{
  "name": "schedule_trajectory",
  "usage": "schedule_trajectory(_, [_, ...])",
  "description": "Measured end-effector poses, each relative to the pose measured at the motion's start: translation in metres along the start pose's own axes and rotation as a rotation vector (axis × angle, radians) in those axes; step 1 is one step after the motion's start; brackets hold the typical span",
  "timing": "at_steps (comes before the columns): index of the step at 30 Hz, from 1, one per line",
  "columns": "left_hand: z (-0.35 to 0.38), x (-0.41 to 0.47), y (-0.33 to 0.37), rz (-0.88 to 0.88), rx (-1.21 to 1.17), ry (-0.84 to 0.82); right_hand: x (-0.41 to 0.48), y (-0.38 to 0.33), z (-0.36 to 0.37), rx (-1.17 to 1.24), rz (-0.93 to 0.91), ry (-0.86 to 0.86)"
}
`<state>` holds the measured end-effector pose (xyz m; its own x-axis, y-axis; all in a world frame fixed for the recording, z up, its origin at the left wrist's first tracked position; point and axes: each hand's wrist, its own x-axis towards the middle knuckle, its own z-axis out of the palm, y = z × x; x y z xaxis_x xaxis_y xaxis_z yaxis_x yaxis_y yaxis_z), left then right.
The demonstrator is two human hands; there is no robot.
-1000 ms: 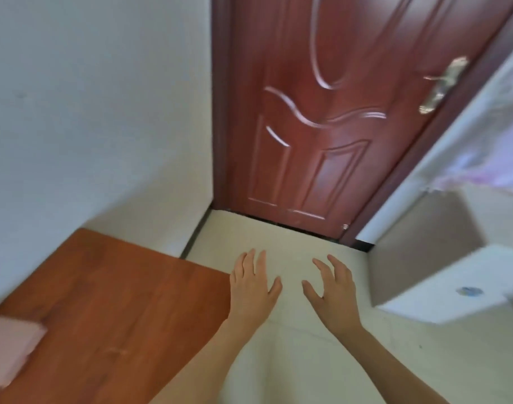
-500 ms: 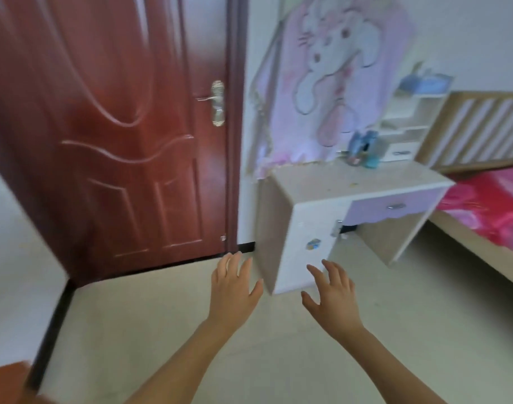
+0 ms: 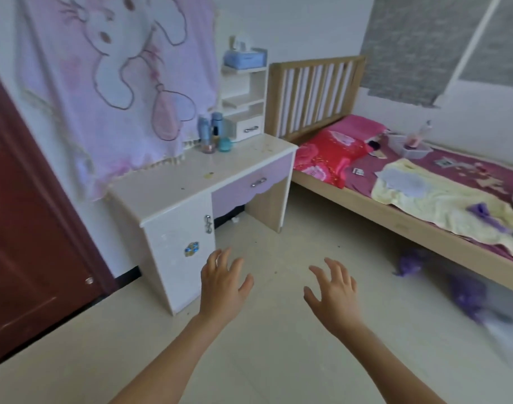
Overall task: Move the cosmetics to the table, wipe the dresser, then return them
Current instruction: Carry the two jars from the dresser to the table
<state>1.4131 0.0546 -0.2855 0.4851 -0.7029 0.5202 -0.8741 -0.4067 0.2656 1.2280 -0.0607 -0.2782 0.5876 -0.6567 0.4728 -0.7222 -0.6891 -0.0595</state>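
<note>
Cosmetics (image 3: 211, 132) clustered at dresser (image 3: 173, 185) top's back right corner, beside small shelf unit (image 3: 243, 91); labels blurred. Bed (image 3: 409, 182) just right. Left hand (image 3: 223, 284), right hand (image 3: 334, 293) over floor, fingers spread, empty.

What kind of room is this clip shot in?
Most likely a child's bedroom in a home: a wooden-framed bed with a red pillow, a small white and lilac dresser holding cosmetic bottles, and a pink cartoon rabbit cloth hanging behind it.

No text or labels are readable
</note>
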Motion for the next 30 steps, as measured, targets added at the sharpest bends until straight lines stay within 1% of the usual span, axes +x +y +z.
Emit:
schedule_trajectory(5, [0.046, 0.068, -0.013, -0.001, -0.100, 0.074, 0.059, 0.024, 0.030, -0.036, 0.023, 0.023])
schedule_trajectory(9, [0.073, 0.133, -0.036, -0.063, -0.131, 0.104, 0.125, 0.032, 0.052, -0.048, 0.010, 0.039])
schedule_trajectory(13, [0.095, 0.193, -0.061, -0.111, -0.134, 0.077, 0.190, 0.037, 0.073, -0.013, 0.027, 0.048])
schedule_trajectory(15, [0.106, 0.213, -0.072, -0.144, -0.153, 0.055, 0.211, 0.039, 0.089, 0.034, 0.078, 0.017])
schedule_trajectory(17, [0.118, 0.224, -0.081, -0.166, -0.146, 0.031, 0.224, 0.038, 0.109, 0.061, 0.090, -0.027])
schedule_trajectory(20, [0.134, 0.240, -0.093, -0.229, -0.160, -0.016, 0.247, 0.037, 0.137, 0.082, 0.055, -0.087])
schedule_trajectory(22, [0.145, 0.251, -0.097, -0.290, -0.182, -0.043, 0.268, 0.039, 0.152, 0.087, 0.021, -0.090])
schedule_trajectory(27, [0.173, 0.299, -0.111, -0.308, -0.128, -0.044, 0.342, 0.052, 0.189, 0.120, -0.034, -0.094])
schedule_trajectory(30, [0.192, 0.344, -0.116, -0.375, -0.116, -0.027, 0.398, 0.065, 0.212, 0.197, -0.060, -0.096])
